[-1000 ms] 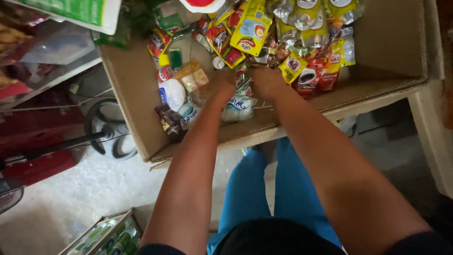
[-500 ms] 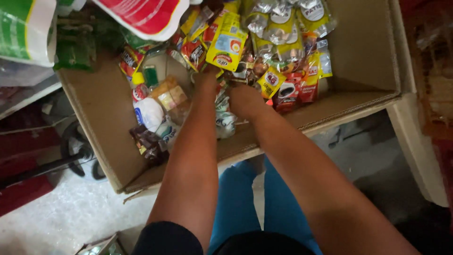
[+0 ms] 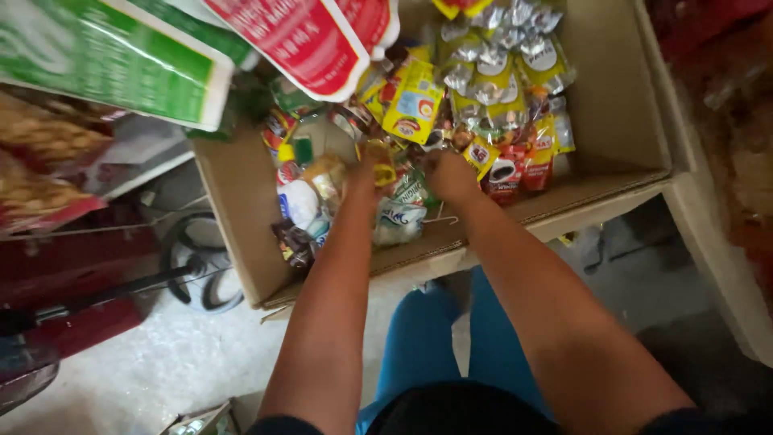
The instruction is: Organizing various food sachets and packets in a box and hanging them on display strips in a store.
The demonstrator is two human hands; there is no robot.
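At the far left, a green-and-white bag (image 3: 121, 68) hangs in the upper corner above shelving, with a dark wheeled stand (image 3: 197, 270) on the pale floor (image 3: 161, 362) below it. Next to it a red-and-white pouch (image 3: 322, 40) hangs over the back of an open cardboard box (image 3: 241, 217) that sits tilted in the middle of the view. In the box's left part lie a white bottle with a red cap (image 3: 298, 201) and a dark brown packet (image 3: 291, 242) near the front wall.

The left hand (image 3: 362, 173) reaches into the box, its fingers closed on a small yellow sachet (image 3: 382, 165). Just below and between the two hands lies a pale green-and-white sachet (image 3: 400, 217), touching the heap. The right hand (image 3: 451, 173) rests among the packets just beside it; its fingers are buried in the pile, so I cannot tell whether they are apart or together.

Further right, strips of yellow sachets (image 3: 483, 89) with silvery tops spread across the back, and red sachets (image 3: 535, 165) lie near the front wall. Blue trouser legs (image 3: 419, 346) show beneath the arms.
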